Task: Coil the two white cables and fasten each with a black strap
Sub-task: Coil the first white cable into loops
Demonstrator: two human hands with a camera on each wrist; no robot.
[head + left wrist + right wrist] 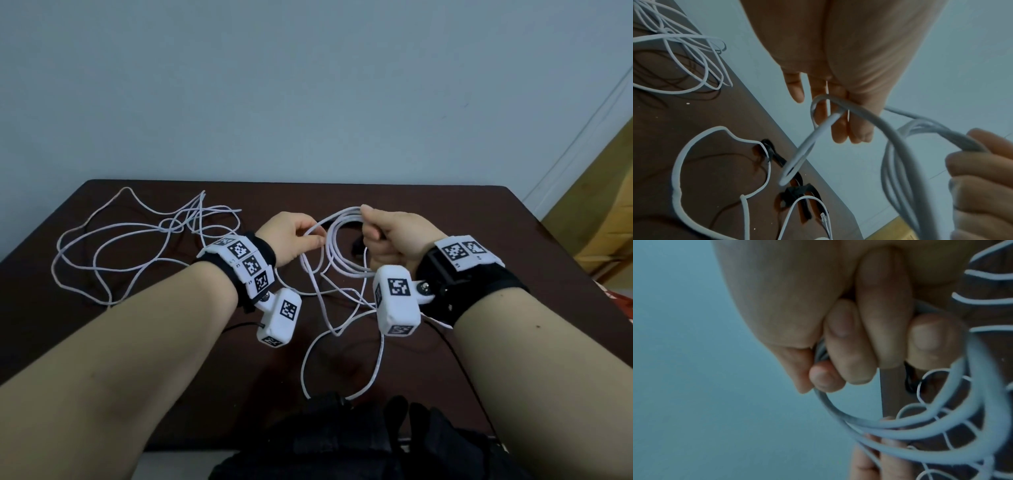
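Observation:
On the dark brown table (pixel 479 219) lie two white cables. One loose cable (pixel 137 240) sprawls at the left, untouched. My right hand (pixel 371 233) grips the top of a partly wound coil (pixel 337 246) of the other cable, fingers curled round the bundled strands (pixel 920 434). My left hand (pixel 317 240) pinches one strand of that cable (pixel 826 129) just left of the coil. The cable's free tail (pixel 342 359) trails toward the near edge. Two black straps (pixel 797 190) lie on the table under the hands; one strap (pixel 358 245) shows through the coil.
A pale wall stands right behind the table's far edge. A wooden piece of furniture (pixel 599 205) is at the right. Black gear (pixel 342 445) sits at the near edge, with thin black wires running from the wrist cameras.

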